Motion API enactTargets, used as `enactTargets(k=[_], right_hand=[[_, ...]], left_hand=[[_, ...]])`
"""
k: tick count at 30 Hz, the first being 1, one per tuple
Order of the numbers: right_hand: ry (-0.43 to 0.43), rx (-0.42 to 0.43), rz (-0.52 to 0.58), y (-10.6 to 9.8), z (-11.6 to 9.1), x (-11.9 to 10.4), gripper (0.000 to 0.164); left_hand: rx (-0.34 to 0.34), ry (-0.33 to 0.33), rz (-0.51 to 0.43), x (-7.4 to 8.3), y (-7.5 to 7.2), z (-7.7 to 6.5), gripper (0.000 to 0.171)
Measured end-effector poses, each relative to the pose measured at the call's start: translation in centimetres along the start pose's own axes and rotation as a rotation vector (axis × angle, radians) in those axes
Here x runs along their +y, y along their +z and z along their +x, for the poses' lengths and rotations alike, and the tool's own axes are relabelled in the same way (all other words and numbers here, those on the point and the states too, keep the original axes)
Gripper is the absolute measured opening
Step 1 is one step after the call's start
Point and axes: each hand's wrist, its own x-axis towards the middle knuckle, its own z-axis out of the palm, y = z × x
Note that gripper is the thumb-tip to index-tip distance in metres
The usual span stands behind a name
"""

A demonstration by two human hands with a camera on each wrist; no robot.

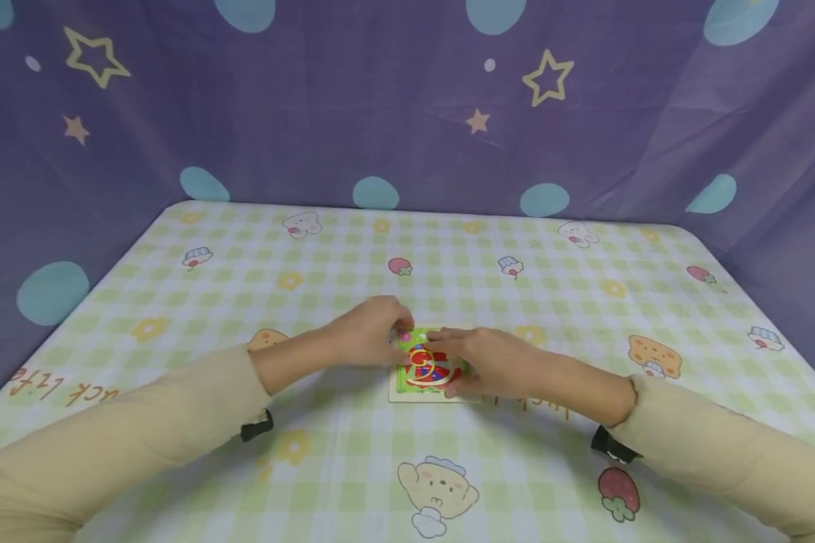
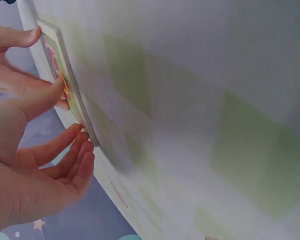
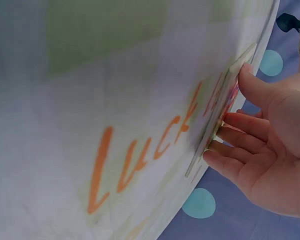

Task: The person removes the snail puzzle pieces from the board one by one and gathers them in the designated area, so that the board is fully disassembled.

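Note:
A small square wooden picture board (image 1: 407, 397) with a pale rim lies flat on the tablecloth. Its bright green face bears a red picture (image 1: 421, 369) with blue patches and yellow curved lines, partly covered by the fingers. From the left, my left hand (image 1: 368, 332) reaches over it: in the left wrist view the thumb (image 2: 50, 95) lies on the picture, and the bent fingertips touch near the far edge. My right hand (image 1: 499, 363) is at the board's right side, its fingers stretched across the top and its thumb by the near right corner.
A checked tablecloth (image 1: 339, 256) printed with cartoon figures, fruit and flowers covers the table. Behind and beside it hangs a purple curtain (image 1: 394, 98) with stars and blue dots. Dark straps (image 1: 613, 445) show below both beige sleeves (image 1: 170, 400).

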Motion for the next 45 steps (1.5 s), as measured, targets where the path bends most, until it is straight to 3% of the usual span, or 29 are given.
enactTargets(k=[6, 11, 18, 27, 34, 45], right_hand=[[-0.019, 0.039, 0.030, 0.0, 0.2, 0.0, 0.064], [-0.014, 0.031, 0.010, -0.1, 0.5, -0.2, 0.066], [-0.003, 0.020, -0.010, -0.2, 0.5, -0.2, 0.067], [-0.006, 0.023, -0.001, -0.1, 0.4, -0.1, 0.066], [-0.010, 0.026, 0.013, 0.0, 0.2, 0.1, 0.065], [-0.015, 0.025, -0.010, 0.2, 0.0, 0.2, 0.066]], left_hand=[[-0.005, -0.140, -0.109, 0.4, -0.4, 0.8, 0.035], [-0.011, -0.196, -0.126, 0.5, -0.6, 1.3, 0.027], [-0.006, -0.226, -0.167, 0.8, -0.8, 1.3, 0.028], [0.030, -0.212, -0.252, 0.5, -0.8, 1.0, 0.029], [0.086, -0.293, -0.431, 0.2, -0.8, 0.9, 0.031], [0.182, -0.360, -0.533, 0.6, 0.1, 1.1, 0.020]])
